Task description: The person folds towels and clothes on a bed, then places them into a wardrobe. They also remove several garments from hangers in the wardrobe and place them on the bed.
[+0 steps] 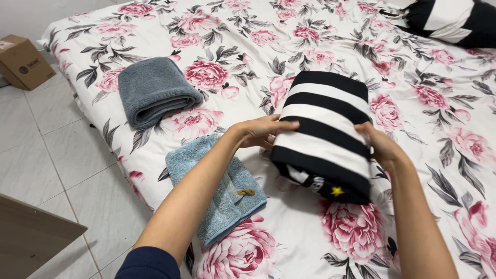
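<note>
A folded black-and-white striped cloth (323, 132) lies on the floral bedsheet (320, 46) in the middle of the view. My left hand (261, 132) grips its left edge, thumb on top. My right hand (381, 144) holds its right edge, fingers pressed on the stripes. A small yellow star shows at the cloth's near end. Under my left forearm lies a light blue towel (227, 194) with a small brown loop on it.
A folded grey towel (152, 90) rests on the bed at the left. Another black-and-white striped item (452, 20) sits at the far right corner. A cardboard box (23, 62) stands on the white tiled floor (62, 150). A wooden board edge (31, 232) shows bottom left.
</note>
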